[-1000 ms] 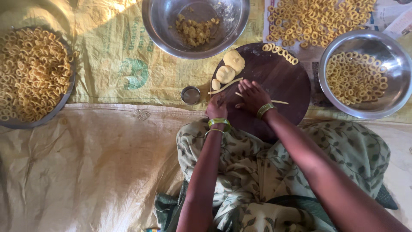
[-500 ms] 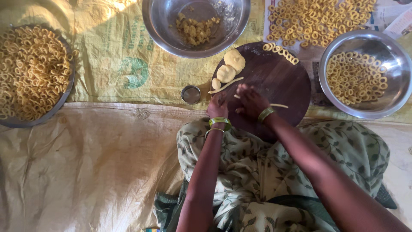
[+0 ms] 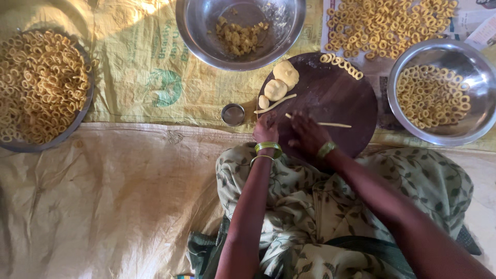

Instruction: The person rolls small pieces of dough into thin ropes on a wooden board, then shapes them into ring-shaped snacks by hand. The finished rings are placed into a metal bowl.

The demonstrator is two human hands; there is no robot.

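Hands work dough on a round dark board (image 3: pixel 351 98). The right hand (image 3: pixel 308 135) lies flat and open on a thin dough rope (image 3: pixel 335 124), which sticks out toward 3 o'clock. The left hand (image 3: pixel 266 130) rests at the board's 8 o'clock edge; whether it grips anything cannot be told. Dough balls (image 3: pixel 281 82) and a second rope (image 3: pixel 275 105) sit at 10 o'clock, rings (image 3: pixel 341 63) at 12. A small cup (image 3: pixel 233 114) stands just beside the board. Bowls (image 3: pixel 436 93) and a tray (image 3: pixel 41 88) hold more rings.
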